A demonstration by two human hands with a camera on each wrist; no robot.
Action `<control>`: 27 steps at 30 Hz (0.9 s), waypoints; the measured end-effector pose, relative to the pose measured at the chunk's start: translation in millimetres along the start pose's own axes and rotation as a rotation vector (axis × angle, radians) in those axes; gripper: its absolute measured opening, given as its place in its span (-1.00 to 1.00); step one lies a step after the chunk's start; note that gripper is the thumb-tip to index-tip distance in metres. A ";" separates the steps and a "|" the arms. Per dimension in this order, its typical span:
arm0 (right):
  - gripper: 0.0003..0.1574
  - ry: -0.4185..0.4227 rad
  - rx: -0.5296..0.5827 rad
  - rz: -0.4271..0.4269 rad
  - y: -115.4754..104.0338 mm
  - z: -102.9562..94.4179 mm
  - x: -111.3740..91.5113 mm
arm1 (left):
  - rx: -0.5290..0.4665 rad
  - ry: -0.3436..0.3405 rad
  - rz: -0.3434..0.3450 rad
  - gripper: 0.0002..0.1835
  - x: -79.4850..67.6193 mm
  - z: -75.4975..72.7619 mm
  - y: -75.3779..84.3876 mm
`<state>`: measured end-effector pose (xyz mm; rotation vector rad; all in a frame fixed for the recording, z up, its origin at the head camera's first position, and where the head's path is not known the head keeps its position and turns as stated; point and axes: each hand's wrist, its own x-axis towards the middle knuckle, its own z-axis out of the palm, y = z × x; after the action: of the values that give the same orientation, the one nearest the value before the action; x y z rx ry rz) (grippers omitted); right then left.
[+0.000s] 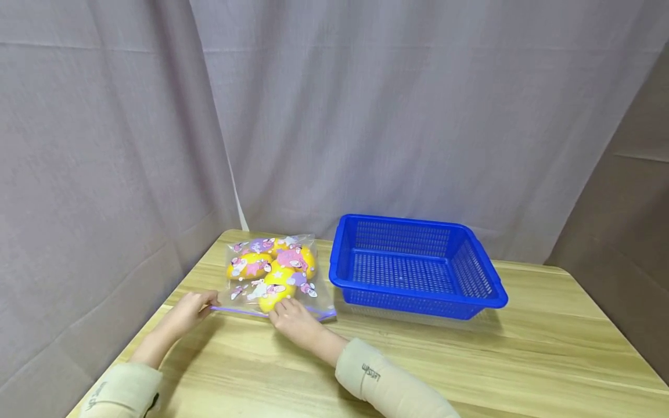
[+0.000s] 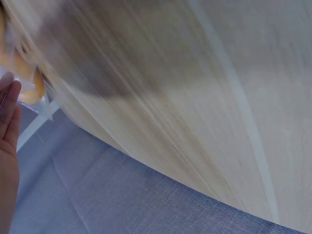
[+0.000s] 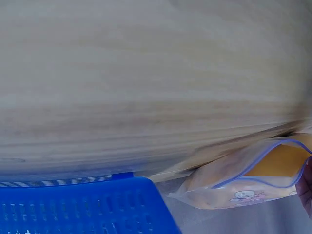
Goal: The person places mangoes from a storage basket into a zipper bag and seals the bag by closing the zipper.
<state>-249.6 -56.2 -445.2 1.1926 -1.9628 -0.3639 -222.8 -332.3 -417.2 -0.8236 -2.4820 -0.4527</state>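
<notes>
A clear zip bag (image 1: 323,297) printed with pink, white and purple cartoon figures lies at the table's left side. Several yellow mango-like fruits (image 1: 282,274) are inside it. At the bag's left front corner, my left hand (image 1: 184,313) pinches the end of the purple zip edge. My right hand (image 1: 298,322) pinches that same edge nearer its middle, thumb and fingers on the film. In the right wrist view the purple-rimmed mouth of the bag gapes beside my right fingers (image 3: 306,187), with yellow fruit showing through it.
A blue plastic basket (image 1: 418,293) with perforated walls stands right of the bag, nothing visible in it. The wooden table (image 1: 549,337) reaches back to a grey curtain (image 1: 407,116), which also hangs along the left.
</notes>
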 end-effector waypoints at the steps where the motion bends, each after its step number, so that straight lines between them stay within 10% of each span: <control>1: -0.83 0.002 -0.002 0.002 0.2 0.5 -1.5 | 0.009 -0.003 0.000 -0.64 -0.6 -0.2 -0.5; 16: -0.87 -0.046 -0.032 0.007 10.0 2.7 -23.7 | 0.108 0.000 0.016 -0.62 -1.6 -7.0 -9.4; 27: -0.89 -0.145 0.010 0.033 16.2 3.0 -34.7 | 0.206 -0.127 -0.124 -0.69 -6.4 -20.6 -12.3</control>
<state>-253.4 -19.0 -454.1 1.1677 -2.1081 -0.4344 -219.1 -353.8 -405.4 -0.6366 -2.6523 -0.1863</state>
